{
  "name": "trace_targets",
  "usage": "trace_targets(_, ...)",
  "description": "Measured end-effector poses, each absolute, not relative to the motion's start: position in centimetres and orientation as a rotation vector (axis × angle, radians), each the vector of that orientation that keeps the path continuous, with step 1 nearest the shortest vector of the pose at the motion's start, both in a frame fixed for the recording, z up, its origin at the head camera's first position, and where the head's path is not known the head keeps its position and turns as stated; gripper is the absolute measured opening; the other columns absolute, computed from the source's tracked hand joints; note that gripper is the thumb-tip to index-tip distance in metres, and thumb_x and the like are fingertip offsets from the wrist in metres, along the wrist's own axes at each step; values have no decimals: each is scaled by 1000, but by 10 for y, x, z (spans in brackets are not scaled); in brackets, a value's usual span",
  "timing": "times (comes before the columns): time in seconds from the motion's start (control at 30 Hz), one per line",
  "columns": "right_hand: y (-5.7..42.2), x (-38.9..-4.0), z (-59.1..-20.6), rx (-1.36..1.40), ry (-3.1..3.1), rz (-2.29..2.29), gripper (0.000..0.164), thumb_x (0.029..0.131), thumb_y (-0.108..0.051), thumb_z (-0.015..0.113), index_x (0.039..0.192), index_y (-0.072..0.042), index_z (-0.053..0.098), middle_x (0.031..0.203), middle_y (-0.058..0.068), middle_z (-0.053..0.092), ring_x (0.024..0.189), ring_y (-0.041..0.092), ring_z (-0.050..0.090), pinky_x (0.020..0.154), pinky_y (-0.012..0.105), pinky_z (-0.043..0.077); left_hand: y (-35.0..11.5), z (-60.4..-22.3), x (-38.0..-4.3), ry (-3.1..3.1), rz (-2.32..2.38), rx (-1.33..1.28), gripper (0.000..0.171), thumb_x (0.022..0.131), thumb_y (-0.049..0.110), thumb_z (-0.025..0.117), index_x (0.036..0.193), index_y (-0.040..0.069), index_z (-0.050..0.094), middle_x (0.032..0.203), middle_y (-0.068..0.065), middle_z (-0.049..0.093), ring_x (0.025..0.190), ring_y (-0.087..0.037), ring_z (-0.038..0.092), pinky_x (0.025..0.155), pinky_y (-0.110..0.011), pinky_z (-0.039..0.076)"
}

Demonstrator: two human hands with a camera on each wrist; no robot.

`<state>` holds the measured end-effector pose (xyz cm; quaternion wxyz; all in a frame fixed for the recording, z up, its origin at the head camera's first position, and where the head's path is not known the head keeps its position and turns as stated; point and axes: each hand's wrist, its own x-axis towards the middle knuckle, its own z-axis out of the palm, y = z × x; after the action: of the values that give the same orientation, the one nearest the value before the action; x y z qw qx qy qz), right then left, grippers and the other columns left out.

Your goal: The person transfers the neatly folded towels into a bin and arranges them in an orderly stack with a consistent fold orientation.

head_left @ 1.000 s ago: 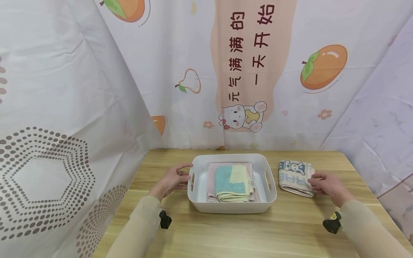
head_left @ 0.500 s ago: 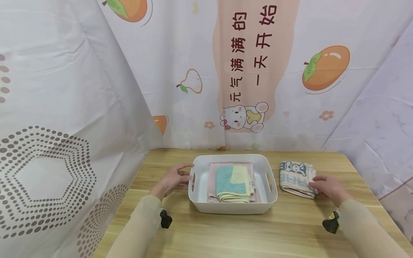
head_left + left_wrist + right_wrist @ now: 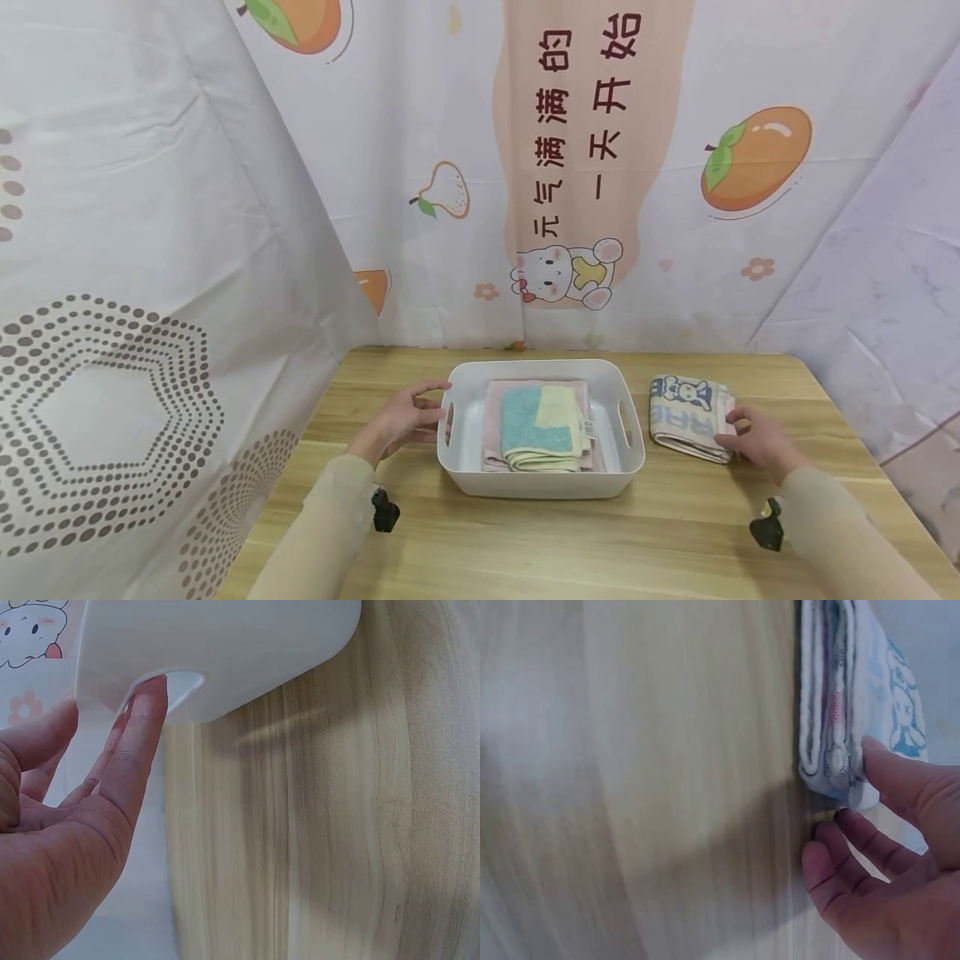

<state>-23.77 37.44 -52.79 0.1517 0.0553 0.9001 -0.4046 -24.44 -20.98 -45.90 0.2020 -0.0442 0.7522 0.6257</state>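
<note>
My left hand [image 3: 401, 417] is at the left end of a white plastic basket [image 3: 536, 485]. In the left wrist view the thumb meets the basket's rim while the fingers [image 3: 131, 761] reach into its handle slot. Inside the basket lie a folded pink towel [image 3: 491, 425] and, on top, a folded teal and yellow towel [image 3: 525, 417]. To the right, a folded white and blue towel [image 3: 682, 417] with a bear pattern lies on the table. My right hand [image 3: 761, 437] is at its right edge, thumb against the towel, the other fingers loosely bent and spread below it.
The wooden table [image 3: 570, 550] has its back edge along a printed curtain [image 3: 450, 275]. Another patterned curtain [image 3: 150, 250] hangs at the left. Black wrist cameras sit under both sleeves.
The right hand's thumb and fingers have parted at the white and blue towel's edge. The towel, the basket and the left hand stay put, apart from a slight view shift.
</note>
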Motion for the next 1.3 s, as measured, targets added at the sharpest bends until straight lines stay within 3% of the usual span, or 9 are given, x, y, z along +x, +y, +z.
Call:
trace_targets(0.2,366,-236,-526,124,2653,-1083,55,92,-15,74,122,15,39,113,40,52,97,39,56,77,38,47,-210,-458,-244,2103,1747,-123,51,100,2,63,147,18,54,130,-23,60,104,-30,69,83,-47,62)
trace_targets(0.53,353,-231,-521,198,2645,-1088,63,87,-5,76,123,22,31,106,33,52,93,37,53,74,35,47,-209,-457,-245,2117,1727,-123,51,101,3,62,148,19,53,131,-22,60,104,-29,70,83,-47,62)
trace_targets(0.77,353,-228,-521,172,2575,-1134,58,88,-6,75,123,25,41,101,26,59,88,29,57,71,31,47,-210,-455,-244,2110,1722,-112,51,101,3,62,149,19,53,133,-23,59,105,-30,69,84,-46,62)
trace_targets(1.03,355,-225,-524,201,2557,-1070,61,88,-14,76,125,25,46,102,26,62,90,30,58,73,33,48,-209,-456,-244,2119,1721,-108,51,101,3,62,148,19,53,134,-24,58,105,-30,69,84,-47,62)
trace_targets(1.3,353,-220,-525,206,2543,-1137,47,88,-9,74,116,23,52,93,18,63,83,24,58,68,30,49,-207,-456,-244,2125,1724,-117,50,101,2,62,147,19,54,132,-22,59,103,-29,70,84,-48,62)
